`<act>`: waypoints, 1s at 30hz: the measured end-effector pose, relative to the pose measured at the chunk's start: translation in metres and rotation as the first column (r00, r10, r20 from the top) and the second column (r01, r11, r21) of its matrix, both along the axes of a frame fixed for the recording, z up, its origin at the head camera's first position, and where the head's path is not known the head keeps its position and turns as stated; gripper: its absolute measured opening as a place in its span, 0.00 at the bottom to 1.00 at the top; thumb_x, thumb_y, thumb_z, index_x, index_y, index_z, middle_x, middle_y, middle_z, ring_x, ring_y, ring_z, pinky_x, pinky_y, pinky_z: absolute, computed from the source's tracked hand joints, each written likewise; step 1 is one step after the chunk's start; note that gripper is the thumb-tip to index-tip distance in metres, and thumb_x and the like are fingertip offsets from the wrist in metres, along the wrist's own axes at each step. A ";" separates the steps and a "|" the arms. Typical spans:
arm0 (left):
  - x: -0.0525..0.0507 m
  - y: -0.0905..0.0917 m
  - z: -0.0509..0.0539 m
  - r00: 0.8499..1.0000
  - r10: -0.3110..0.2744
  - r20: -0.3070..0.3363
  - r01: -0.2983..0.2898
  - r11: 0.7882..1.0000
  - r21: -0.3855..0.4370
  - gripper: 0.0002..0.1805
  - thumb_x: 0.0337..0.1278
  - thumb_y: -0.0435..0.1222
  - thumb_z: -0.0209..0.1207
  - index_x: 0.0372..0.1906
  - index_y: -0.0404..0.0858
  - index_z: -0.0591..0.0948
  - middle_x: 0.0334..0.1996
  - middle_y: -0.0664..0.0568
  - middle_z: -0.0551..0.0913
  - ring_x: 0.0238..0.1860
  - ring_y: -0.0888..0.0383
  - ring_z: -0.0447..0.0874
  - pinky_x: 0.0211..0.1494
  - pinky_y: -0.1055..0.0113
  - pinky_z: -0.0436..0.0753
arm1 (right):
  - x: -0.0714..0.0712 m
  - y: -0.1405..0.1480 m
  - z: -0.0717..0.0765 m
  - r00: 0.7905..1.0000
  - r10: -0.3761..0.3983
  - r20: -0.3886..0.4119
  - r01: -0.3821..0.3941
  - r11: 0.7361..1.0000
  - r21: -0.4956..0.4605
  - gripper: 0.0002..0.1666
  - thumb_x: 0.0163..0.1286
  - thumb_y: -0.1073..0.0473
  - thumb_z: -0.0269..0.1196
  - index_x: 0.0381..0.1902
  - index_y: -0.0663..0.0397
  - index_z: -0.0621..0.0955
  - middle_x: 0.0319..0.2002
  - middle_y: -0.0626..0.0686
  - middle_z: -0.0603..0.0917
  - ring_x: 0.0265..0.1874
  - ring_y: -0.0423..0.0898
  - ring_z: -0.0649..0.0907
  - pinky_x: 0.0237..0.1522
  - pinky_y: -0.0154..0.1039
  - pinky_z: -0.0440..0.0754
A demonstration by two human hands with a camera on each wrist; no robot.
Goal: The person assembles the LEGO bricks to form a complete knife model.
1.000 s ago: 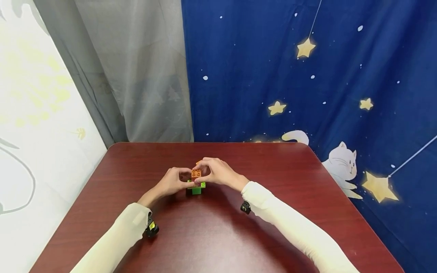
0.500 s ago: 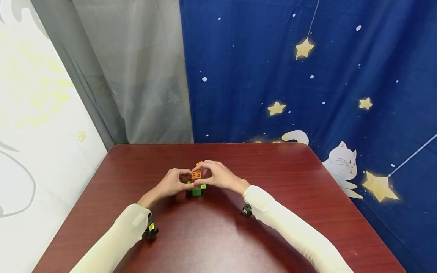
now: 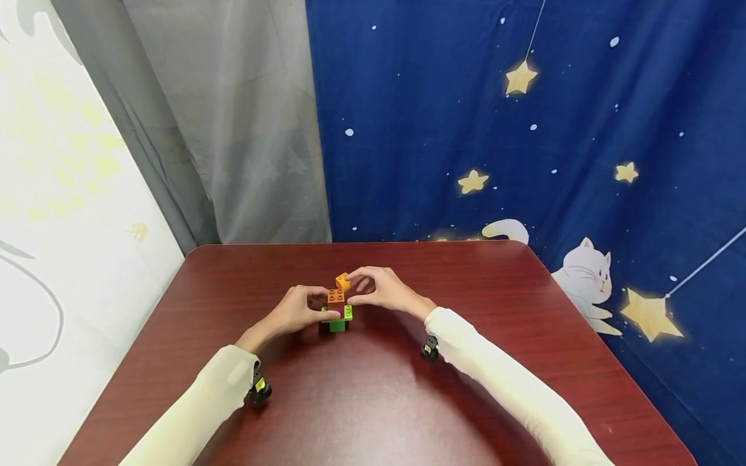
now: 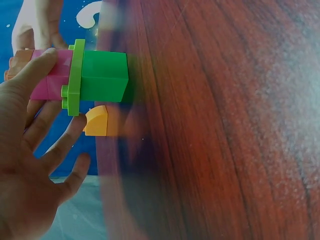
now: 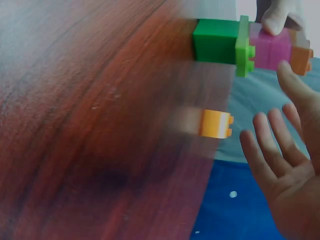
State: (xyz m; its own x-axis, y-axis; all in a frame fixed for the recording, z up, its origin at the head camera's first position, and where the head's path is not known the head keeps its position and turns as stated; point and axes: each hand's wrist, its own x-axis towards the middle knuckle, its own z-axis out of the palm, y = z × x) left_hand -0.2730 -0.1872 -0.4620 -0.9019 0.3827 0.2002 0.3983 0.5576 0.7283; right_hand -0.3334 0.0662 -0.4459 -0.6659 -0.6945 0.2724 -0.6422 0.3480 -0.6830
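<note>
A stack stands on the table: green block at the bottom, lime plate over it, pink blocks above, orange block on top. My left hand grips the pink part between thumb and fingers. To the right of the stack, my right hand holds nothing, its fingers apart and relaxed; in the right wrist view its thumb tip is close to the pink block, and I cannot tell if they touch. A yellow-orange block sits on the table behind the stack.
The dark red wooden table carries the blocks. Behind it hang a grey curtain and a blue curtain with stars and a white cat. A pale patterned sheet is at the left.
My right hand has let go of the stack's upper part and moved a little to the right, uncovering more of the yellow-orange block. My left hand keeps its grip.
</note>
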 end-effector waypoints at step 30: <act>0.006 -0.001 0.004 0.999 -0.049 0.005 0.048 0.996 0.070 0.28 0.54 0.46 0.78 0.59 0.41 0.84 0.48 0.47 0.89 0.50 0.49 0.89 0.56 0.46 0.85 | -0.044 -0.035 -0.040 0.974 -0.224 -0.026 0.226 0.970 0.093 0.26 0.64 0.59 0.77 0.58 0.58 0.83 0.48 0.56 0.88 0.44 0.49 0.88 0.51 0.39 0.85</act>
State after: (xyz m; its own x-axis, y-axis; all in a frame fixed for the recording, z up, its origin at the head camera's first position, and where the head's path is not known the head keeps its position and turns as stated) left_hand -0.2669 -0.1882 -0.4584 -0.8840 0.4114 0.2222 0.4188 0.4856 0.7673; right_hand -0.3778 0.0308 -0.4862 -0.8043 -0.5502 0.2245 -0.5503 0.5472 -0.6306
